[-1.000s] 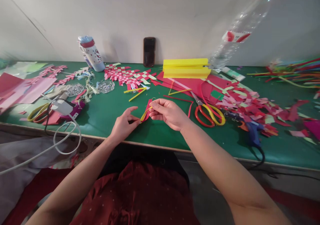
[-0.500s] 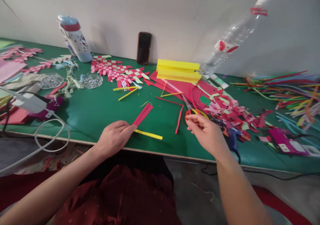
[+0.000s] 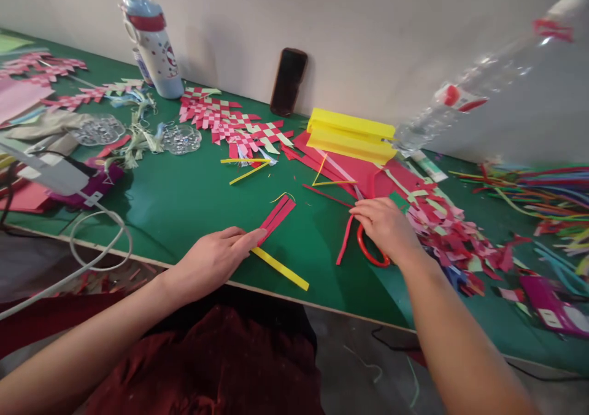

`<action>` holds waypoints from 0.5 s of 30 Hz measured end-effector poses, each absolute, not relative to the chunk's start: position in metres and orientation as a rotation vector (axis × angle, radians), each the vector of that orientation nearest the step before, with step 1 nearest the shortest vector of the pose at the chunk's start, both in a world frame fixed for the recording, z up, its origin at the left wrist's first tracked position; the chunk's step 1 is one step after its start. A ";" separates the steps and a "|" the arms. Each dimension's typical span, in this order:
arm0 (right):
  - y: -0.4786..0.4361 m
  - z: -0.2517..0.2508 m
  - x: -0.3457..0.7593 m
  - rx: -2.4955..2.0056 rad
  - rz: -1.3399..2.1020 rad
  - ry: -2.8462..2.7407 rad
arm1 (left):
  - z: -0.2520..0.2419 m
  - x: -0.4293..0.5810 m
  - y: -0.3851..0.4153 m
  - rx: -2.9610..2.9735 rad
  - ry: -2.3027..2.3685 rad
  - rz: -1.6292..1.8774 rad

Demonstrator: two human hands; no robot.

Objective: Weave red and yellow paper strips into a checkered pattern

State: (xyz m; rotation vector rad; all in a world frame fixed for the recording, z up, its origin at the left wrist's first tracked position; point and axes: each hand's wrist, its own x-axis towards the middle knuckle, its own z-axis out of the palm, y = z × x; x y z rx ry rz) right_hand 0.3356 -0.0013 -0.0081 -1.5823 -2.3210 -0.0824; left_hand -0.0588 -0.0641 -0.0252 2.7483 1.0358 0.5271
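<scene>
My left hand (image 3: 218, 252) is closed around the lower end of red paper strips (image 3: 277, 217), which slant up and to the right from the fingers. A yellow paper strip (image 3: 283, 269) sticks out from beneath the same fingertips toward the table edge. My right hand (image 3: 384, 224) is closed over the middle of a pair of scissors, hiding the pivot; a red handle loop (image 3: 372, 252) shows below the fingers and the blades (image 3: 358, 191) above them. A narrow folded red strip (image 3: 344, 243) lies just left of that hand.
Behind are a yellow folded paper piece (image 3: 352, 135), a leaning phone (image 3: 289, 82), a tilted plastic bottle (image 3: 469, 89) and a drink flask (image 3: 156, 50). Woven paper pieces (image 3: 221, 120) lie at the back left, paper scraps (image 3: 442, 231) at right. A white cable (image 3: 99, 267) loops over the left edge.
My right hand has closed on the scissors, and their handle has swung down toward me. The yellow strip under my left hand now angles more steeply toward the table edge. The view has shifted.
</scene>
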 end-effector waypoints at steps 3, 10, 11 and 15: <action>0.000 -0.006 0.333 -1.565 -0.027 -2.356 | -0.017 -0.056 -0.060 2.748 0.995 0.442; -0.059 0.005 0.290 -1.948 0.442 -1.613 | -0.005 -0.048 -0.057 2.851 0.964 0.455; -0.071 0.006 0.282 -1.935 0.536 -1.511 | -0.005 -0.048 -0.057 2.863 0.960 0.464; -0.109 0.007 0.251 -1.969 0.708 -1.320 | -0.006 -0.049 -0.058 2.859 0.938 0.488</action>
